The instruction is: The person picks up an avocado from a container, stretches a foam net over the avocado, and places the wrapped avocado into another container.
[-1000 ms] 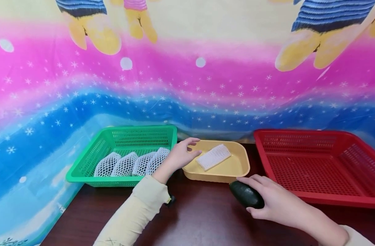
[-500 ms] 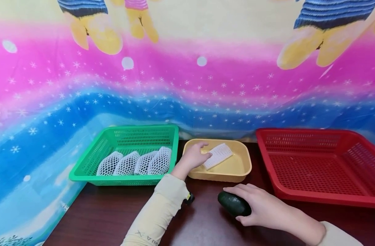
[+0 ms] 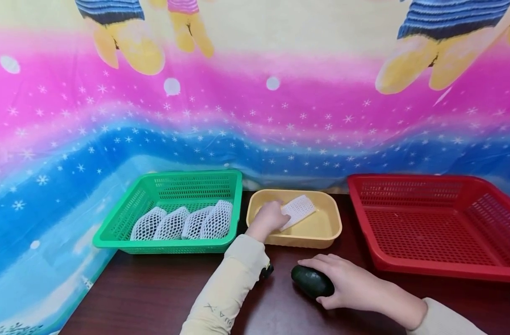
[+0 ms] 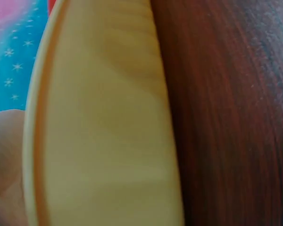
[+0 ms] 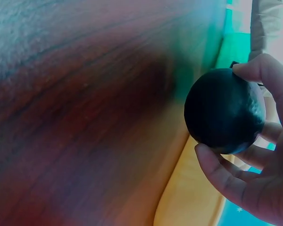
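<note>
My right hand (image 3: 352, 284) grips a smooth, dark green avocado (image 3: 311, 281) low over the brown table. Fingers and thumb wrap its sides, and the right wrist view shows the rounded end of the avocado (image 5: 224, 112) facing out. In the shallow yellow tray (image 3: 331, 225) lies a flat white foam net sleeve (image 3: 300, 210). Over that tray's left part, my left hand (image 3: 269, 218) reaches down with bent fingers at the sleeve's left end. Whether they pinch it is hidden. The left wrist view has mostly the outer wall of the tray (image 4: 104, 113).
To the left stands a green basket (image 3: 167, 245), holding several net-covered pieces (image 3: 168, 224) in a row. A red basket (image 3: 447, 268) stands on the right. Behind everything hangs a printed cloth (image 3: 255, 116). Brown table (image 3: 154, 288) shows in front.
My left hand has moved right and down into the yellow tray, its fingers bending toward the sleeve. The right hand has carried the avocado left.
</note>
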Demonstrator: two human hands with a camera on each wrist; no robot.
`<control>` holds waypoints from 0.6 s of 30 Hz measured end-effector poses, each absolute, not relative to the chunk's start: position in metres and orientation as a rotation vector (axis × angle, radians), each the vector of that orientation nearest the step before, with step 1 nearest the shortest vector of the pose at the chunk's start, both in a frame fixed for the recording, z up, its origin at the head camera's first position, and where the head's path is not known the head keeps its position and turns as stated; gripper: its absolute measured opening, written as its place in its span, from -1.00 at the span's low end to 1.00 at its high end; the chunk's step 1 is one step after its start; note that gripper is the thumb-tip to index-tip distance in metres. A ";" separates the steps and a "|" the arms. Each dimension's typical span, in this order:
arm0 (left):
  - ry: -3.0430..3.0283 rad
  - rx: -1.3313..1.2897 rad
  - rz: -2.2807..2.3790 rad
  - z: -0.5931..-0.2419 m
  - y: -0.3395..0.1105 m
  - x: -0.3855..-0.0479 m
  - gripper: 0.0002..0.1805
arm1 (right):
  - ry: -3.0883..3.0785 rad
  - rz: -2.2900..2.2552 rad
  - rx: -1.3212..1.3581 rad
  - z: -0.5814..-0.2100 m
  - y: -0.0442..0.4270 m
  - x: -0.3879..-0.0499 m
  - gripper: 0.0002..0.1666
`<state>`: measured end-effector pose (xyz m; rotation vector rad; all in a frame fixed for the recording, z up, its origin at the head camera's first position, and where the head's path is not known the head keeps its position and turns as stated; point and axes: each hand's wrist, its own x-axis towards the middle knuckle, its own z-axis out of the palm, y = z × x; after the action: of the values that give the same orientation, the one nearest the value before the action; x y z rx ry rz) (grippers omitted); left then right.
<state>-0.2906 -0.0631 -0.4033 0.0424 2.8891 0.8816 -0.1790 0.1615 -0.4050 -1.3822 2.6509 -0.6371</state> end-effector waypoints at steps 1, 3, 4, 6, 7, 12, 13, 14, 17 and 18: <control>2.894 0.040 0.862 -0.405 -0.062 -0.291 -0.38 | 2.652 -0.638 -1.391 -0.406 0.161 -0.179 -0.16; 2.908 0.043 0.818 -0.408 -0.060 -0.291 -0.39 | 2.649 -0.642 -1.405 -0.409 0.160 -0.179 -0.15; 2.912 0.043 0.799 -0.410 -0.059 -0.291 -0.42 | 2.649 -0.644 -1.410 -0.410 0.159 -0.179 -0.15; 2.927 0.048 0.749 -0.413 -0.057 -0.291 -0.47 | 2.648 -0.644 -1.422 -0.413 0.159 -0.178 -0.15; 2.930 0.047 0.730 -0.415 -0.056 -0.292 -0.50 | 2.647 -0.641 -1.423 -0.414 0.158 -0.178 -0.15; 2.947 0.045 0.710 -0.419 -0.055 -0.293 -0.59 | 2.666 -0.620 -1.429 -0.418 0.159 -0.177 -0.14; 2.960 0.043 0.722 -0.419 -0.055 -0.293 -0.58 | 2.672 -0.617 -1.427 -0.418 0.159 -0.178 -0.13; 2.975 0.042 0.737 -0.418 -0.055 -0.294 -0.56 | 2.676 -0.618 -1.425 -0.418 0.159 -0.178 -0.13; 3.006 0.035 0.804 -0.415 -0.055 -0.297 -0.47 | 2.680 -0.615 -1.421 -0.416 0.160 -0.180 -0.13; 3.013 0.037 0.822 -0.414 -0.055 -0.298 -0.45 | 2.680 -0.611 -1.423 -0.415 0.160 -0.180 -0.13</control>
<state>-0.2984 -0.0552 -0.4145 0.0365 3.0131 0.8218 -0.1803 0.1602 -0.4154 -1.4227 2.6804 -0.6107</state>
